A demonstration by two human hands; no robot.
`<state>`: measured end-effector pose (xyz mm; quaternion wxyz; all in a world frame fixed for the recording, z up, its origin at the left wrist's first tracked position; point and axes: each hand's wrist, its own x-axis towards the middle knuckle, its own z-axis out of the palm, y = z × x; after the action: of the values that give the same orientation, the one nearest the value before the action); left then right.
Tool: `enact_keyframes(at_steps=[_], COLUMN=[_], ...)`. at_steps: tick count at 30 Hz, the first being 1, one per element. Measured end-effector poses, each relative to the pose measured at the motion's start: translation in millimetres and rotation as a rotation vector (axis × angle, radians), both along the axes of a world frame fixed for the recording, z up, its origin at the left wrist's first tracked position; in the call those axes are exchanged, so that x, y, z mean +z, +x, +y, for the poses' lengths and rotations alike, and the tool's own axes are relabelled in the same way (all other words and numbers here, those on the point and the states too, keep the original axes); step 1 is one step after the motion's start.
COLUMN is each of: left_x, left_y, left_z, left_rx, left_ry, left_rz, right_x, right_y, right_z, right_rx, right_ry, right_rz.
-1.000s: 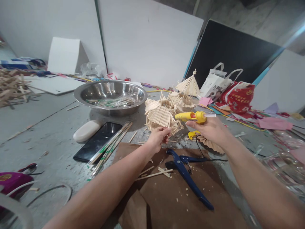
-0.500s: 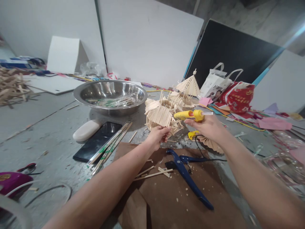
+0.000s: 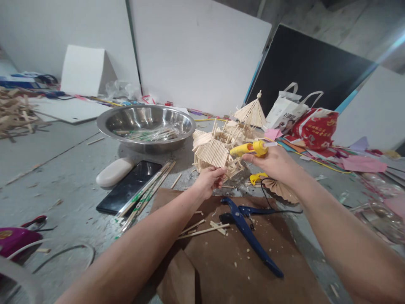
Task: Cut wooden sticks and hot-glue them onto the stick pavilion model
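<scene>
Pinching the near edge of the model (image 3: 212,153), the left hand (image 3: 209,182) has thumb and fingers drawn together, presumably to steady it; whether a loose stick lies between them cannot be told. The right hand (image 3: 276,164) is wrapped around the glue gun (image 3: 248,149), pointed left at the model's right side, likely for sideways access; contact cannot be confirmed. The model stands mid-scene, just beyond the brown sheet (image 3: 228,270). The cutter (image 3: 253,237) and offcuts (image 3: 205,231) lie on that sheet, probably to contain debris. Wrapped sticks (image 3: 148,194) lie left, beside the phone (image 3: 128,189), apparently for easy reach.
</scene>
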<state>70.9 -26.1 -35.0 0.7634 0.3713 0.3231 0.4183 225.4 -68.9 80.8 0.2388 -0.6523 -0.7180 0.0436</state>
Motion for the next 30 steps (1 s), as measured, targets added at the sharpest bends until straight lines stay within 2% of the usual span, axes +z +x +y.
enact_keyframes(at_steps=[20, 30], left_x=[-8.8, -11.1], left_y=[-2, -2], left_z=[-12, -12], left_rx=[-0.056, -0.048], left_ry=[-0.015, -0.006], left_rz=[-0.022, 0.001], right_x=[6.7, 4.6], right_y=[-7, -2], right_z=[-3, -2], right_rx=[-0.058, -0.007], right_ry=[0.033, 0.047], right_rz=[-0.141, -0.123])
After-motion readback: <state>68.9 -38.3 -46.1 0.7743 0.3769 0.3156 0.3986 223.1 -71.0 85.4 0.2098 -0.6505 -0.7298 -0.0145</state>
